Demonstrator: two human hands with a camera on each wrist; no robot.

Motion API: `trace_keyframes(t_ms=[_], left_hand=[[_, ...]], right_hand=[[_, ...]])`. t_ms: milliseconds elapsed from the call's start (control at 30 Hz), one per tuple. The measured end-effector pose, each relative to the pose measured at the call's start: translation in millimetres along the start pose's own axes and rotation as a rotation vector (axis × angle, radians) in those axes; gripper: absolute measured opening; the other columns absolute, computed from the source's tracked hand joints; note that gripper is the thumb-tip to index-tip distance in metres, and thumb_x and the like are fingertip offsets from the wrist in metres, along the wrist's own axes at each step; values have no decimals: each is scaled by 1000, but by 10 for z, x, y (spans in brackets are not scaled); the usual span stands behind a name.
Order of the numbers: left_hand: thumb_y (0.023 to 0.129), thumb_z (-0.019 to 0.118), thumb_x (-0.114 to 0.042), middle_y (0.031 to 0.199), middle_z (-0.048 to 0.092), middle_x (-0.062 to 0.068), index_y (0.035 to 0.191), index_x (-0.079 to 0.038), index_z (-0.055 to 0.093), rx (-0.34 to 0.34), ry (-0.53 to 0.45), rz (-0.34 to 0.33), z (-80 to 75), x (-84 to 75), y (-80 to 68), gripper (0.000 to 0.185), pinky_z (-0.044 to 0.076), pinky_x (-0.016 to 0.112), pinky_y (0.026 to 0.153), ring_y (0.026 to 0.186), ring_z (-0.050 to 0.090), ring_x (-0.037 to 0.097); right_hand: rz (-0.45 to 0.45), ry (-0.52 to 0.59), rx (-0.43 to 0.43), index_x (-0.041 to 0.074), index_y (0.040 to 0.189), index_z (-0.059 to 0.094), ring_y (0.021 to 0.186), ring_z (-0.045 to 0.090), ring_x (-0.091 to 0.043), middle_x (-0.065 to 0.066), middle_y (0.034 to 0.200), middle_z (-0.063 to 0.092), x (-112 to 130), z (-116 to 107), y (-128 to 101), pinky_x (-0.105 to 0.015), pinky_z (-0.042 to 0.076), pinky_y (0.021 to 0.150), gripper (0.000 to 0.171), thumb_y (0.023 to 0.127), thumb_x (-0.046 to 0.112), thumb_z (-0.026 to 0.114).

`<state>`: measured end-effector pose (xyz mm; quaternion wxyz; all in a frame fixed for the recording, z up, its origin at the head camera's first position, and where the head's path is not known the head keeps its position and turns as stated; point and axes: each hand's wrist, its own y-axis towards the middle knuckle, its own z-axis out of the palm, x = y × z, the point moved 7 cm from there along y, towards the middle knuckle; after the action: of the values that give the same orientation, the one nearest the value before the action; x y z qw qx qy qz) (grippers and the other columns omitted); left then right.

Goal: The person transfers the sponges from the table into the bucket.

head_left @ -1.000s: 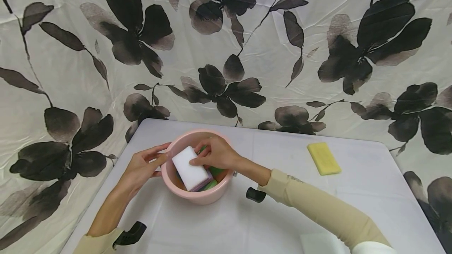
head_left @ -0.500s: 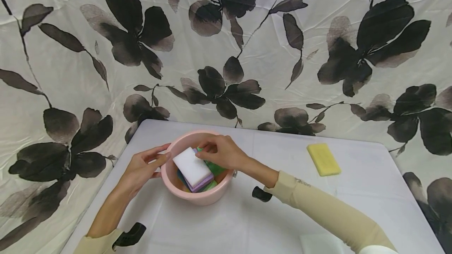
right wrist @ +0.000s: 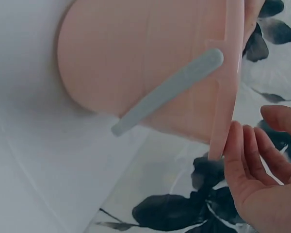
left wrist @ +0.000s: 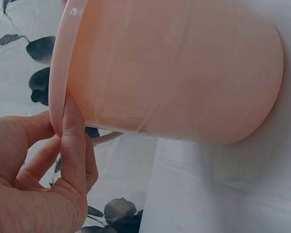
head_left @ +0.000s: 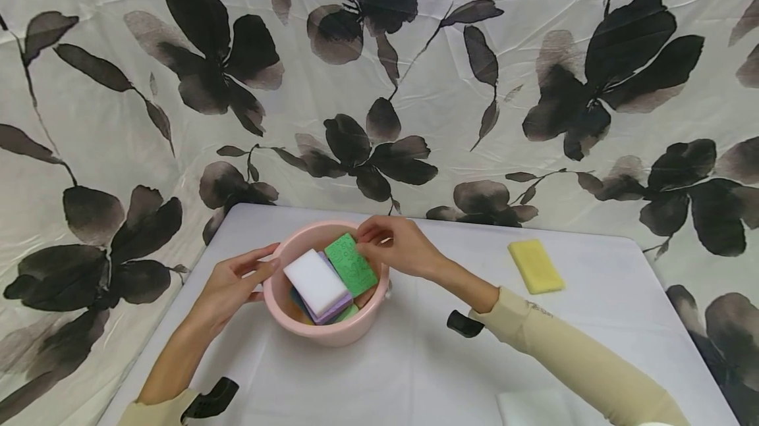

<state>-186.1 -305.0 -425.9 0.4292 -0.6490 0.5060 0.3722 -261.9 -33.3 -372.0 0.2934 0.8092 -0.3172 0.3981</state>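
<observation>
A pink bowl (head_left: 332,332) stands on the white table (head_left: 415,373) and holds several sponges. A white sponge (head_left: 316,281) lies on top of a purple one (head_left: 336,309). My right hand (head_left: 388,248) pinches the far end of a green sponge (head_left: 350,265), which leans tilted against the bowl's far right rim. My left hand (head_left: 234,284) rests with straight fingers against the outside of the bowl's left rim. In the left wrist view the left hand's thumb (left wrist: 72,131) lies along the rim of the bowl (left wrist: 174,73). The right wrist view shows the bowl (right wrist: 136,53) and my right hand's fingers (right wrist: 254,165) beside its rim.
A yellow sponge (head_left: 535,266) lies flat at the table's far right. Another white sponge (head_left: 530,408) sits at the near edge. A grey handle (right wrist: 167,90) hangs on the bowl's side. Flower-patterned cloth (head_left: 379,70) rises behind the table.
My right hand has left the white sponge lying in the bowl and drawn the green sponge up from beside it toward the far right rim. The left hand has stayed at the rim.
</observation>
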Motion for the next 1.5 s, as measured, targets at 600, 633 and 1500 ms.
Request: trace_keyframes(t_ms=[600, 633, 1500], left_hand=[[99, 68, -41, 119, 66, 10, 153, -10, 51, 19, 8, -4, -43, 36, 2, 64, 61, 26, 76, 93, 64, 4], [99, 68, -41, 119, 66, 10, 153, -10, 51, 18, 8, -5, -38, 32, 4, 64, 61, 26, 76, 93, 64, 4], [99, 68, -41, 123, 62, 16, 153, -11, 50, 7, 17, -5, -23, 35, -14, 64, 60, 25, 76, 93, 62, 6]], right_hand=[[108, 33, -167, 7, 114, 71, 101, 67, -17, -3, 107, 71, -299, -409, -409, -35, 56, 95, 23, 95, 18, 76], [109, 37, -174, 7, 114, 71, 101, 67, -18, -4, 107, 71, -321, -442, -428, -35, 56, 95, 23, 94, 18, 76], [196, 67, -299, 3, 117, 69, 104, 66, -21, -11, 112, 71, -794, -944, -949, -22, 54, 92, 26, 96, 17, 75]])
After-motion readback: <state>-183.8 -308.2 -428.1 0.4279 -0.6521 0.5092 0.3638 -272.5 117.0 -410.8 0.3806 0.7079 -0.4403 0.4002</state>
